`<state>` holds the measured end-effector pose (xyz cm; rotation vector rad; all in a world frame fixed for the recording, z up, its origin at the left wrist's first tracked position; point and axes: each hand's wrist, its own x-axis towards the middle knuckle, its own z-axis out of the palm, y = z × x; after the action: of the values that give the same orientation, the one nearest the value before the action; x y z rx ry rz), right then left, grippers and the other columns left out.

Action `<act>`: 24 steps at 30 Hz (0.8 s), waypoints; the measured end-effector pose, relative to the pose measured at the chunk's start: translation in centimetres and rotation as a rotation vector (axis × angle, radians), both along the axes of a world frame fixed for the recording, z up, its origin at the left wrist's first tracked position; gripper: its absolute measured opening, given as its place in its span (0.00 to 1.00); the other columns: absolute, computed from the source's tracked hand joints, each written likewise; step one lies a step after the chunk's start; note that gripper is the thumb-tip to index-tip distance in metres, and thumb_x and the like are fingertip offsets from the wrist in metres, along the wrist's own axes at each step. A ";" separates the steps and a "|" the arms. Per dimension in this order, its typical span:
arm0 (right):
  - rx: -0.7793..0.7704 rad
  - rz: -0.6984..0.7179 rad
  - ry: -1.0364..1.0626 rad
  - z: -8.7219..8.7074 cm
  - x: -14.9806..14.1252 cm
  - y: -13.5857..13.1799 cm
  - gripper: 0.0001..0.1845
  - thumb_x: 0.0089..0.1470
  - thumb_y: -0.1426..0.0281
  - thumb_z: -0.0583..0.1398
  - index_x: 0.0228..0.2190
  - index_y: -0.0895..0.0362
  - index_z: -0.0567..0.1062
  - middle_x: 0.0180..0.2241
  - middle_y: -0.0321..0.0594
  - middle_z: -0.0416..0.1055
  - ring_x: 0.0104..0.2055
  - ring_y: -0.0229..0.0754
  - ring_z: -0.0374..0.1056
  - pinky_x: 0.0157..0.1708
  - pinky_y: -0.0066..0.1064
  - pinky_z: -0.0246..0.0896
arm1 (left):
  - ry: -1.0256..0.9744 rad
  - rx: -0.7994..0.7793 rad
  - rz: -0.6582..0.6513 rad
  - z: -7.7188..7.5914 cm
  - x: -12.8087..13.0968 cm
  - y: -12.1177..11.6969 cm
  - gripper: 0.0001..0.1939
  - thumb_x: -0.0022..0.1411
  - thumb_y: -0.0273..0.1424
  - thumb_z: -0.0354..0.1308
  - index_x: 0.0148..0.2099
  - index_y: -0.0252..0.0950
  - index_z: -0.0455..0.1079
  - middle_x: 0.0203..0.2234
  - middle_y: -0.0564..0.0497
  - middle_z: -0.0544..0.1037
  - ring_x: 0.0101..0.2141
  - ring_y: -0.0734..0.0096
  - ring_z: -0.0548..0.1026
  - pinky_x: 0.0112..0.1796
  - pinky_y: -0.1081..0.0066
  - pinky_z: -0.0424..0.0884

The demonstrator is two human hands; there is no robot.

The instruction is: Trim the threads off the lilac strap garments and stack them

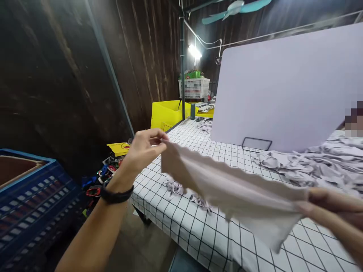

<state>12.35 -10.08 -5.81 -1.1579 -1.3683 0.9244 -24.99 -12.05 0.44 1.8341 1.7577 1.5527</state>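
Between my two hands a pale greyish-pink piece of fabric [227,185] with a wavy upper edge is stretched out above the table. My left hand [146,145], with a black band on the wrist, pinches its left upper corner. At the other end, my right hand [330,211] grips the right corner between thumb and fingers, somewhat blurred. The fabric slants down to the right, and its lower edge hangs loose. Below and behind it, small crumpled fabric pieces [173,187] lie on the checked tablecloth [159,211].
A large pale panel [278,87] stands on the table beside a heap of similar fabric [320,162]. Yellow bins [164,113] and a white crate [194,87] are at the back. A blue crate [34,200] stands left on the floor. Part of another person [354,119] shows far right.
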 end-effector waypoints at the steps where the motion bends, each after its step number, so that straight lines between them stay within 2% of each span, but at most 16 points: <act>1: -0.093 0.041 0.019 -0.6 -1.6 0.2 0.17 0.36 0.55 0.76 0.31 0.45 0.85 0.37 0.44 0.81 0.42 0.57 0.76 0.39 0.44 0.79 | -0.012 -0.002 0.060 -0.5 -1.3 -0.5 0.07 0.50 0.27 0.58 0.33 0.34 0.76 0.29 0.50 0.78 0.32 0.68 0.75 0.32 0.73 0.67; 3: -0.245 0.208 0.051 -1.8 -4.8 1.5 0.19 0.38 0.54 0.75 0.33 0.48 0.84 0.40 0.44 0.80 0.43 0.55 0.75 0.40 0.41 0.78 | -0.051 -0.023 0.156 -1.8 -3.6 -0.3 0.08 0.49 0.28 0.58 0.33 0.34 0.76 0.28 0.51 0.77 0.30 0.70 0.73 0.29 0.74 0.65; 5: -0.308 0.340 0.047 -3.3 -7.4 4.1 0.20 0.42 0.52 0.72 0.33 0.53 0.83 0.37 0.45 0.80 0.40 0.51 0.74 0.41 0.39 0.75 | -0.076 -0.081 0.209 -3.7 -5.4 1.5 0.10 0.48 0.29 0.57 0.34 0.34 0.75 0.26 0.52 0.76 0.28 0.70 0.72 0.27 0.74 0.63; 6: -0.314 0.361 0.028 -4.2 -8.5 5.6 0.20 0.44 0.51 0.71 0.32 0.54 0.83 0.34 0.45 0.79 0.37 0.49 0.73 0.39 0.37 0.74 | -0.068 -0.133 0.215 -4.7 -6.1 2.8 0.11 0.47 0.29 0.56 0.34 0.34 0.74 0.26 0.52 0.76 0.27 0.70 0.72 0.26 0.75 0.63; 10: -0.366 0.235 -0.065 -8.4 -11.2 10.8 0.19 0.42 0.54 0.70 0.28 0.57 0.80 0.22 0.39 0.72 0.25 0.41 0.65 0.25 0.31 0.63 | 0.029 -0.366 0.180 -9.3 -7.6 9.4 0.10 0.43 0.25 0.54 0.30 0.34 0.73 0.21 0.53 0.74 0.26 0.70 0.72 0.26 0.74 0.64; 13: -0.360 0.064 -0.145 -10.5 -11.7 13.0 0.19 0.44 0.53 0.67 0.30 0.57 0.81 0.24 0.41 0.76 0.25 0.44 0.68 0.24 0.34 0.63 | 0.072 -0.457 0.174 -12.2 -8.0 13.6 0.08 0.41 0.22 0.54 0.27 0.35 0.72 0.18 0.55 0.72 0.25 0.70 0.70 0.26 0.74 0.63; 16: -0.337 0.003 -0.315 -10.6 -11.5 14.6 0.20 0.45 0.50 0.66 0.30 0.54 0.81 0.29 0.45 0.81 0.32 0.54 0.75 0.29 0.40 0.68 | 0.121 -0.491 0.192 -13.7 -8.1 16.4 0.12 0.43 0.21 0.54 0.31 0.35 0.73 0.24 0.53 0.75 0.30 0.68 0.72 0.31 0.72 0.66; 19: -0.284 -0.035 -0.481 -9.9 -11.5 16.4 0.19 0.45 0.49 0.63 0.25 0.52 0.80 0.30 0.46 0.82 0.35 0.60 0.77 0.32 0.44 0.68 | 0.174 -0.534 0.206 -14.2 -7.6 18.4 0.14 0.44 0.19 0.54 0.34 0.36 0.73 0.30 0.51 0.79 0.36 0.64 0.74 0.37 0.68 0.68; 21: -0.248 -0.069 -0.556 -9.8 -11.8 17.3 0.17 0.46 0.51 0.60 0.21 0.51 0.78 0.27 0.45 0.81 0.34 0.60 0.76 0.33 0.45 0.67 | 0.209 -0.571 0.213 -14.5 -7.1 19.4 0.15 0.44 0.18 0.54 0.35 0.36 0.73 0.32 0.50 0.80 0.40 0.61 0.75 0.42 0.64 0.68; 24: -0.253 -0.068 -0.605 -10.5 -12.2 18.2 0.14 0.45 0.55 0.58 0.18 0.50 0.75 0.23 0.43 0.79 0.31 0.57 0.75 0.32 0.43 0.66 | 0.259 -0.612 0.236 -15.4 -6.5 20.5 0.16 0.46 0.16 0.55 0.37 0.37 0.73 0.35 0.48 0.81 0.46 0.58 0.75 0.47 0.60 0.66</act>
<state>0.12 8.17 -16.33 -1.7638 -1.7023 0.7383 -31.47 8.46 -14.99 1.6002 2.2978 0.7083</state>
